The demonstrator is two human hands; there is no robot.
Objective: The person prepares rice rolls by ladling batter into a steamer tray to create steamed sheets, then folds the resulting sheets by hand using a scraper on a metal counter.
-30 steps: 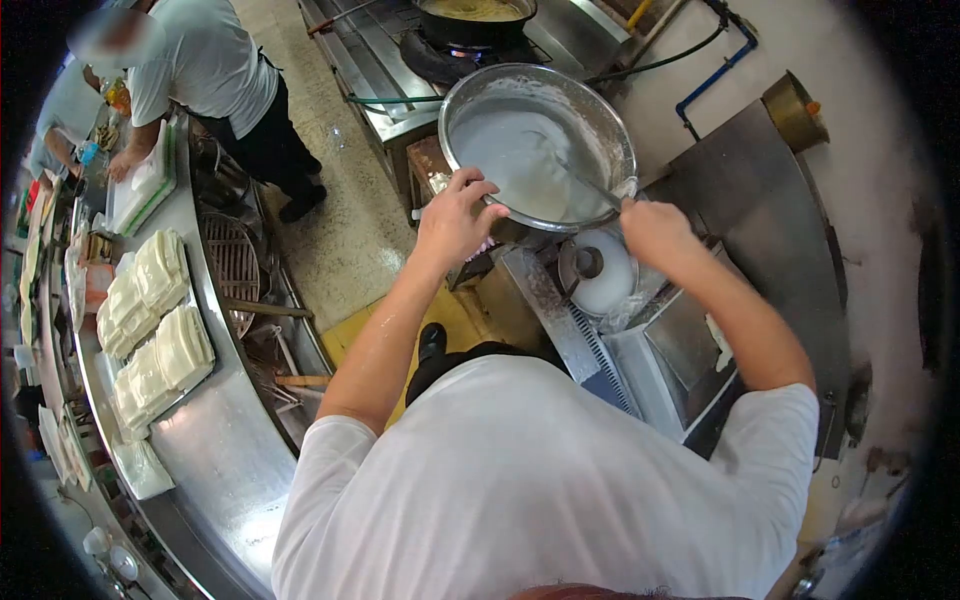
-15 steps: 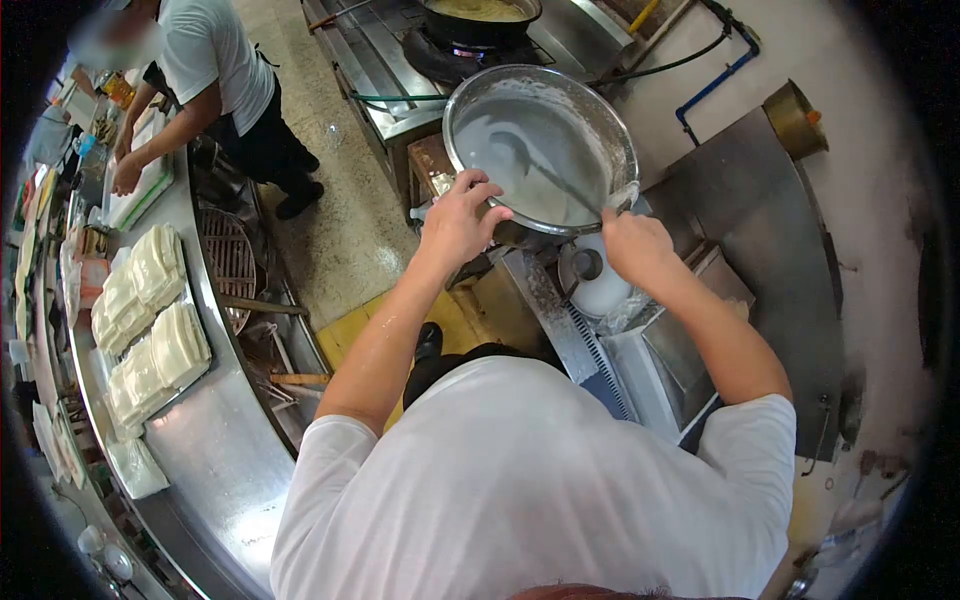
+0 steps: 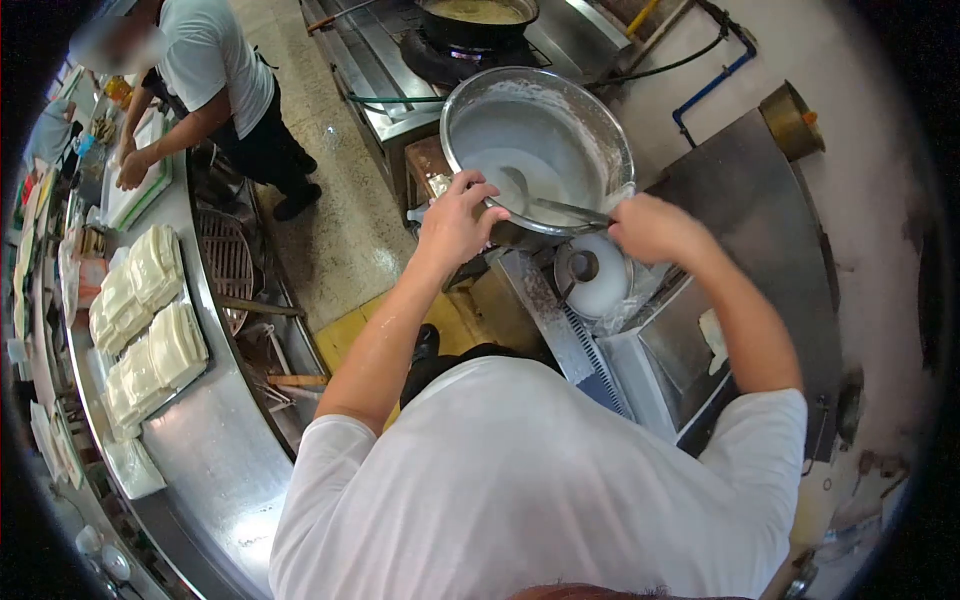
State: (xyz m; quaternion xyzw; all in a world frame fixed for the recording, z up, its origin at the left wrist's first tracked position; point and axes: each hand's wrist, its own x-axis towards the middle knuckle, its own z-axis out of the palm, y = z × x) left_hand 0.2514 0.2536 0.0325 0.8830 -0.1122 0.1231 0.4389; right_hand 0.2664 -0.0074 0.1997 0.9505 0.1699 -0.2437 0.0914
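A large steel bowl [image 3: 626, 140] holds a milky white liquid [image 3: 545, 165]. My left hand [image 3: 458, 225] grips the bowl's near left rim, fingers over the edge and thumb outside. At the near right rim my right hand [image 3: 652, 228] is closed around the handle of a metal ladle [image 3: 565, 209], whose round head sits in the liquid toward the left side. Just below my right hand stands a smaller bowl of white liquid [image 3: 603, 291], with another ladle [image 3: 583, 266] resting in it.
A dark pan [image 3: 480, 28] stands on the stove beyond the bowl. On the left, a steel counter [image 3: 222, 440] bears wrapped white packs [image 3: 150, 365]. A co-worker [image 3: 222, 90] reaches over a tray there. A metal pot [image 3: 790, 118] is at the right wall.
My right hand has moved slightly right, its elbow outward. The ladle's head has shifted nearer to me in the liquid. My left hand stays on the rim.
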